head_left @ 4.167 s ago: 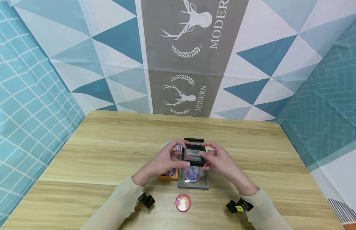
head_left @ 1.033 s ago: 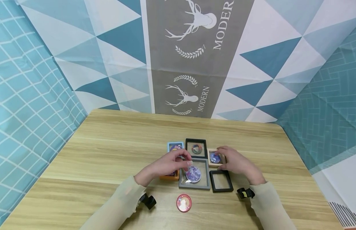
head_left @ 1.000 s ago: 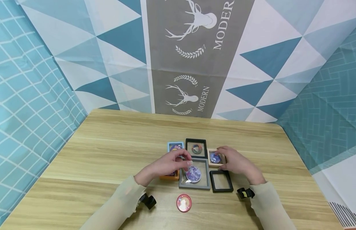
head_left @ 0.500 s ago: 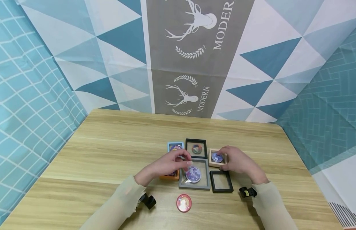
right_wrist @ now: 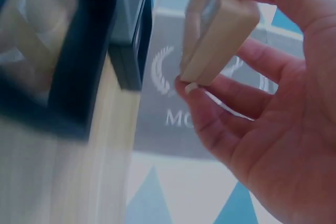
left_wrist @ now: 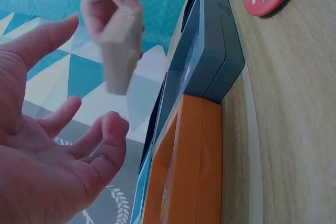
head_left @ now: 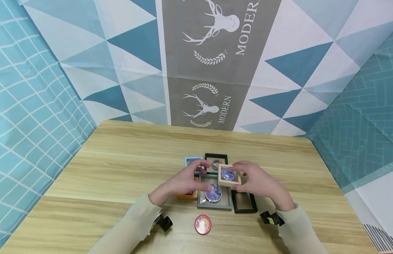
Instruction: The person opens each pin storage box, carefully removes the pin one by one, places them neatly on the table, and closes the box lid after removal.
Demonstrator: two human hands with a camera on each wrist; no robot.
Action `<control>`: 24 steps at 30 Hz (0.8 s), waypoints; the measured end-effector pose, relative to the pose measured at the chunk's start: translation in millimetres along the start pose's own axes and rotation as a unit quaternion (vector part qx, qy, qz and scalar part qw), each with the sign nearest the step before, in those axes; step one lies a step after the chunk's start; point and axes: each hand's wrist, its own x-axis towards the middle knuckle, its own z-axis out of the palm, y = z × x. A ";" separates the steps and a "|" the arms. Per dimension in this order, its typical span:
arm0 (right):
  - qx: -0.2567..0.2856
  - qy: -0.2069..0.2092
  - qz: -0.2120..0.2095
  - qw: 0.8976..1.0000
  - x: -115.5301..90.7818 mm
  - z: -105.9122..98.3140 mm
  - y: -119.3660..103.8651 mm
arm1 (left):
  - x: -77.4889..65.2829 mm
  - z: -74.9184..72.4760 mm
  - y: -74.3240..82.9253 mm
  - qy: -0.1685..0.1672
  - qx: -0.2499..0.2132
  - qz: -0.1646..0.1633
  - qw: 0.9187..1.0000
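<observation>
In the head view my right hand [head_left: 258, 180] grips a small beige display frame [head_left: 228, 183] with a round blue badge [head_left: 227, 175] in it. The right wrist view shows thumb and fingers pinching the frame's edges, lifted off the table. My left hand [head_left: 183, 181] hovers over the left-hand frames, fingers spread and holding nothing. Beneath both hands lies a grey display frame [head_left: 228, 205] with a purple badge [head_left: 212, 194]. Left of it sits an orange frame [head_left: 187, 197], partly covered by my left hand. Behind are a light blue frame [head_left: 193, 158] and a black frame [head_left: 216, 155].
A second black frame [head_left: 246, 211], with no badge visible in it, lies right of the grey one under my right hand. Nearer me, a round red badge [head_left: 203, 224] lies loose on the wooden table [head_left: 126, 155]. Patterned cloth hangs behind the table.
An earlier-held black frame now lies at right. My right hand has since lifted the beige frame off the table and moved it left. The left hand's fingers have spread wider.
</observation>
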 end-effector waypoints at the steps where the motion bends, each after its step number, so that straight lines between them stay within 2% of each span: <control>1: 0.005 0.004 -0.005 1.000 0.1 1.2 -4.0 | -0.5 0.4 0.4 0.000 0.006 0.002 1.000; 4: 0.033 0.018 -0.016 0.999 0.1 5.6 -13.8 | -0.9 2.5 1.5 -0.002 0.028 0.009 1.000; 6: 0.043 0.027 -0.026 0.998 -0.5 9.0 -17.8 | 1.7 4.4 -5.1 -0.003 0.046 0.020 0.999; 11: 0.050 0.045 -0.042 0.997 -1.1 11.5 -23.6 | 1.9 6.2 -2.2 0.005 0.055 0.048 0.997; 16: 0.060 0.068 -0.048 0.995 -0.2 10.6 -25.9 | 1.8 6.0 0.4 0.021 0.045 0.059 0.997; 20: 0.104 0.078 -0.055 0.990 1.1 11.0 -26.1 | 1.0 5.3 3.1 0.047 0.020 0.058 0.997; 24: 0.169 0.086 -0.047 0.981 3.1 12.7 -26.8 | -0.4 3.9 7.3 0.079 -0.014 0.061 0.995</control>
